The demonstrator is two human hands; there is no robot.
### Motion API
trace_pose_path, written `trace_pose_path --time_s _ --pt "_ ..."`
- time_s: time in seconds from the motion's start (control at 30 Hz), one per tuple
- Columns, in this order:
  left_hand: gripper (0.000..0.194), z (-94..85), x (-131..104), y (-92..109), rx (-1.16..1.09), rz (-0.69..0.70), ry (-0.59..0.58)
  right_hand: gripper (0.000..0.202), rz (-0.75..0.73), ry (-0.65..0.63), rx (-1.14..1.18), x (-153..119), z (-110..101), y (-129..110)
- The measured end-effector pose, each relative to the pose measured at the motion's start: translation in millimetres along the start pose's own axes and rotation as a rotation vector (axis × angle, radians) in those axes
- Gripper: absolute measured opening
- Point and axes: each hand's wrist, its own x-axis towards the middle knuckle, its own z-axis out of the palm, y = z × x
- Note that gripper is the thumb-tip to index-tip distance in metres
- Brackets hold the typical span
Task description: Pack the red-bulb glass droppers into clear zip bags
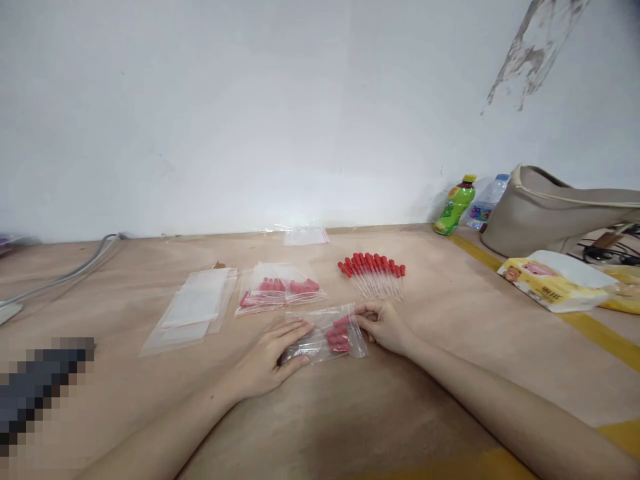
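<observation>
A clear zip bag [320,340] lies flat on the table, with several red-capped droppers [338,339] inside, caps toward the right. My left hand [273,353] rests on the bag's left end, fingers spread. At the bag's upper right corner my right hand [383,325] pinches its open-looking edge beside a red cap. Behind the bag lie filled bags [280,287] with red caps showing through. A fan of loose red-capped droppers [373,267] is spread behind my right hand. To the left is a stack of flat clear bags [195,300].
A green bottle [455,205], a clear bottle [487,201] and a grey bag [545,207] stand at the back right, near a yellow tissue pack [553,283]. Another flat bag [306,236] lies by the wall. A cable [75,270] and a pixelated dark object [40,380] are at left.
</observation>
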Motion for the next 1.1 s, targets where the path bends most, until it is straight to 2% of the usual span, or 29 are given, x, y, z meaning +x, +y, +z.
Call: trace_pose_path --time_s 0.17,0.23,0.37,0.43,0.5,0.57,0.7,0.77,0.83,1.0,1.1 --pt "0.049 -0.2 0.1 -0.2 0.005 0.005 0.009 0.017 -0.196 0.162 -0.244 2.4 2.1 3.3" --pt "0.049 0.1 0.3 -0.5 -0.002 0.007 0.01 0.015 -0.245 0.122 -0.301 1.9 1.7 3.8" --pt "0.046 1.0 0.6 -1.5 -0.011 0.005 0.001 0.014 -0.306 -0.036 -0.296 0.1 -0.9 2.2" --pt "0.045 1.3 0.5 -2.1 -0.011 0.009 -0.003 0.014 -0.248 -0.09 -0.292 1.3 -5.8 0.3" --pt "0.045 1.3 0.3 -2.3 -0.014 0.015 -0.001 0.014 -0.159 -0.091 -0.329 5.5 -13.8 -2.8" --pt "0.045 1.1 0.4 -2.4 -0.02 0.022 0.003 0.011 -0.147 -0.013 -0.456 12.9 -22.8 -7.5" --pt "0.045 0.7 1.1 -2.2 -0.024 0.02 0.003 0.011 -0.24 0.263 -0.819 36.2 -28.9 -21.2" --pt "0.045 0.4 1.1 -2.0 -0.023 0.017 0.005 0.016 -0.165 0.349 -0.965 50.1 -23.1 -27.7" --pt "0.044 0.2 0.8 -1.5 -0.023 0.016 0.008 0.024 -0.058 0.361 -1.07 63.6 -14.3 -32.1" --pt "0.044 -0.3 0.0 -0.6 -0.013 0.006 -0.006 0.028 0.108 0.391 -1.071 83.7 -2.3 -34.4" --pt "0.045 -0.6 -0.4 -0.3 -0.011 0.005 -0.001 0.025 0.059 0.445 -0.94 82.2 -9.4 -34.7"
